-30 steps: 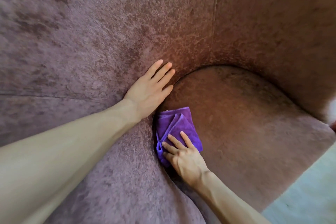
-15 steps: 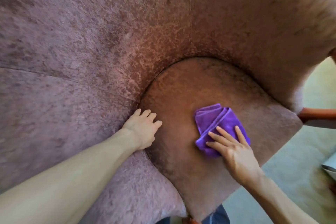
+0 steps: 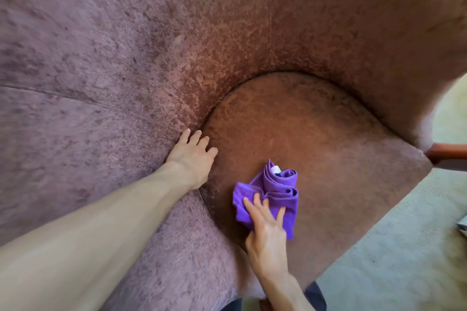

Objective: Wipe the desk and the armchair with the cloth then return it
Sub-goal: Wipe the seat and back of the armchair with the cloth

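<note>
A mauve-brown plush armchair (image 3: 151,58) fills most of the view, its rounded seat cushion (image 3: 316,139) in the middle. A purple cloth (image 3: 275,189), bunched and rolled at its far edge, lies on the front left of the seat. My right hand (image 3: 265,232) presses flat on the cloth's near part with fingers spread. My left hand (image 3: 192,156) rests with fingers apart on the inner side of the left arm, at the seam with the seat, holding nothing.
Pale grey carpet (image 3: 394,247) shows at the lower right. A reddish wooden chair leg (image 3: 447,153) sticks out at the right edge of the seat. A pale object (image 3: 462,226) is cut off at the right border.
My right hand slid the cloth from the seat's left edge to the right, then back toward the front left, where it bunched up. My left hand dropped from the backrest to the seat seam.
</note>
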Available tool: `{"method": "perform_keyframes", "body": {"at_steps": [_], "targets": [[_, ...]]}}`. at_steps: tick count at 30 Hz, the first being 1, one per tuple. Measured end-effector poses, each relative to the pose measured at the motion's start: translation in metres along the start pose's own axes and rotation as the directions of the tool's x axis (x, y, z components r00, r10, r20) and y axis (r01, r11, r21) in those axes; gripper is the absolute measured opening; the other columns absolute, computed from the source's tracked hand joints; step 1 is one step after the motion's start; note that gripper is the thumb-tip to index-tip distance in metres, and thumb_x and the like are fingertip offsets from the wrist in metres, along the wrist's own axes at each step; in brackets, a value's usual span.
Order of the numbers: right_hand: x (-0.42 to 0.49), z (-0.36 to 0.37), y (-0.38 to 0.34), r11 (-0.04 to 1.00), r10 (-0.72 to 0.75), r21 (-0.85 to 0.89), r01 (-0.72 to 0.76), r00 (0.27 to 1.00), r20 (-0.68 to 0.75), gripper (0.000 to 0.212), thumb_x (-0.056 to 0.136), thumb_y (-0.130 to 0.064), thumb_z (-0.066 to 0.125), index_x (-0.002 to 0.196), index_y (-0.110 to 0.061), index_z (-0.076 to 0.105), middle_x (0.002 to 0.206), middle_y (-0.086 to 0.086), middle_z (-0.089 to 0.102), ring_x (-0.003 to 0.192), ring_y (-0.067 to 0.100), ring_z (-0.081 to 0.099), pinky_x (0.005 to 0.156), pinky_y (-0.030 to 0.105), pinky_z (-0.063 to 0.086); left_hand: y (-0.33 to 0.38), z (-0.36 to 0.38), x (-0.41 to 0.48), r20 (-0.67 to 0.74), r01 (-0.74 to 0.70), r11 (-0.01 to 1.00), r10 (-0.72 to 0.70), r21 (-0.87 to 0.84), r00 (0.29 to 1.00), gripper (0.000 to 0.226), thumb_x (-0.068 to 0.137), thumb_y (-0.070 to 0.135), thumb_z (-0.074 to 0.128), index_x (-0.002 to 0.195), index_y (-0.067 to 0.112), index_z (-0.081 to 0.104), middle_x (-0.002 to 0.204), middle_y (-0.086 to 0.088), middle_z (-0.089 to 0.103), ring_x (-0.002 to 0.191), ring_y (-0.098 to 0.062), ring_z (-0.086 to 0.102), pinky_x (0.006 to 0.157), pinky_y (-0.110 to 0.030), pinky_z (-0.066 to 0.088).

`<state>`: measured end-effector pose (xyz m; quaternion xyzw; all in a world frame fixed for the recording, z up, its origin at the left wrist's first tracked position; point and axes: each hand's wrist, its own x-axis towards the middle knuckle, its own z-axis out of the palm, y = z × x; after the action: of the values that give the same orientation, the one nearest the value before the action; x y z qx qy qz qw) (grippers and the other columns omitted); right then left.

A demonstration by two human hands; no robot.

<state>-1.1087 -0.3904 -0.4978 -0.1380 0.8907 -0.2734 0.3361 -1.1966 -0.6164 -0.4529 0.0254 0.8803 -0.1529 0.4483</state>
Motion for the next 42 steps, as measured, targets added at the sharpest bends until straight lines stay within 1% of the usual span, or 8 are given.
{"method": "perform_keyframes", "body": {"at_steps": [4, 8, 17, 21, 24, 27, 34, 42], "targets": [[-0.002, 0.000, -0.001, 0.890, -0.183, -0.373, 0.261, 0.955, 0.233, 0.053, 0.071, -0.017, 0.072, 0.122, -0.029, 0.072, 0.139, 0.005, 0.063, 0.126, 0.036, 0.060, 0.098, 0.066, 0.046, 0.003, 0.003, 0.001, -0.042, -0.004, 0.998, 0.001, -0.058, 0.999, 0.068, 0.100, 0.031, 0.046, 0.162, 0.021, 0.020, 0.171, -0.014, 0.012, 0.159, -0.035, 0.002, 0.127, -0.055, 0.005], [-0.003, 0.002, 0.007, 0.714, -0.241, -0.555, 0.426, 0.894, 0.377, 0.048, 0.083, -0.031, 0.038, 0.112, -0.037, 0.076, 0.140, 0.001, 0.062, 0.128, 0.035, 0.059, 0.103, 0.070, 0.040, 0.004, 0.005, -0.001, -0.060, -0.001, 0.996, -0.004, -0.091, 0.998, 0.066, 0.099, 0.030, 0.048, 0.160, 0.020, 0.024, 0.171, -0.015, 0.013, 0.159, -0.036, 0.002, 0.127, -0.055, 0.006], [-0.007, -0.040, 0.051, 0.430, -0.495, -0.634, 0.643, 0.755, 0.430, 0.021, 0.082, -0.036, 0.057, 0.079, -0.039, 0.078, 0.131, -0.013, 0.067, 0.126, 0.022, 0.061, 0.109, 0.062, 0.035, 0.008, 0.001, -0.009, -0.134, -0.067, 0.991, 0.051, -0.116, 0.990, 0.064, 0.098, 0.027, 0.050, 0.158, 0.019, 0.028, 0.171, -0.013, 0.013, 0.159, -0.034, 0.003, 0.127, -0.053, 0.010], [0.020, -0.107, 0.063, 0.647, -0.614, -0.565, 0.512, 0.789, 0.013, 0.034, 0.080, -0.020, 0.045, 0.082, -0.026, 0.079, 0.125, 0.002, 0.072, 0.129, 0.037, 0.056, 0.118, 0.059, 0.024, 0.009, -0.004, -0.009, -0.195, -0.088, 0.984, 0.057, -0.153, 0.979, 0.065, 0.098, 0.024, 0.048, 0.158, 0.020, 0.026, 0.172, -0.013, 0.009, 0.159, -0.032, -0.001, 0.127, -0.053, 0.008], [0.060, -0.173, 0.048, 0.912, -0.409, -0.232, 0.339, 0.810, -0.421, 0.054, 0.069, 0.006, 0.050, 0.112, -0.012, 0.075, 0.139, 0.012, 0.062, 0.142, 0.039, 0.040, 0.115, 0.061, 0.033, 0.008, -0.008, -0.007, -0.234, -0.070, 0.969, 0.013, -0.235, 0.972, 0.066, 0.096, 0.017, 0.046, 0.159, 0.020, 0.025, 0.172, -0.012, 0.009, 0.159, -0.031, -0.002, 0.128, -0.052, 0.007], [0.099, -0.202, 0.022, 0.955, -0.297, -0.159, 0.252, 0.754, -0.585, 0.088, 0.056, 0.015, 0.045, 0.137, -0.014, 0.059, 0.150, 0.011, 0.051, 0.148, 0.033, 0.032, 0.122, 0.054, 0.023, 0.010, -0.008, -0.005, -0.246, -0.013, 0.951, -0.067, -0.309, 0.967, 0.066, 0.096, 0.022, 0.051, 0.158, 0.020, 0.027, 0.171, -0.011, 0.011, 0.159, -0.031, -0.001, 0.128, -0.051, 0.009], [0.132, -0.092, 0.013, 0.859, -0.177, -0.463, 0.216, 0.976, 0.128, 0.089, 0.081, -0.012, 0.062, 0.159, -0.017, 0.020, 0.166, 0.006, 0.021, 0.154, 0.023, 0.017, 0.123, 0.051, -0.002, 0.015, -0.003, -0.001, -0.245, -0.019, 0.944, -0.066, -0.330, 0.967, 0.066, 0.093, 0.021, 0.051, 0.156, 0.020, 0.029, 0.171, -0.011, 0.015, 0.159, -0.030, 0.003, 0.128, -0.049, 0.011], [0.060, -0.047, 0.026, 0.858, -0.125, -0.452, 0.245, 0.952, 0.279, 0.074, 0.087, -0.008, 0.049, 0.157, -0.020, 0.029, 0.165, 0.005, 0.026, 0.152, 0.022, 0.023, 0.123, 0.046, -0.007, 0.015, -0.006, -0.014, -0.255, -0.102, 0.947, 0.022, -0.306, 0.967, 0.067, 0.094, 0.014, 0.049, 0.157, 0.020, 0.027, 0.171, -0.010, 0.012, 0.160, -0.028, 0.001, 0.128, -0.047, 0.011]]}}
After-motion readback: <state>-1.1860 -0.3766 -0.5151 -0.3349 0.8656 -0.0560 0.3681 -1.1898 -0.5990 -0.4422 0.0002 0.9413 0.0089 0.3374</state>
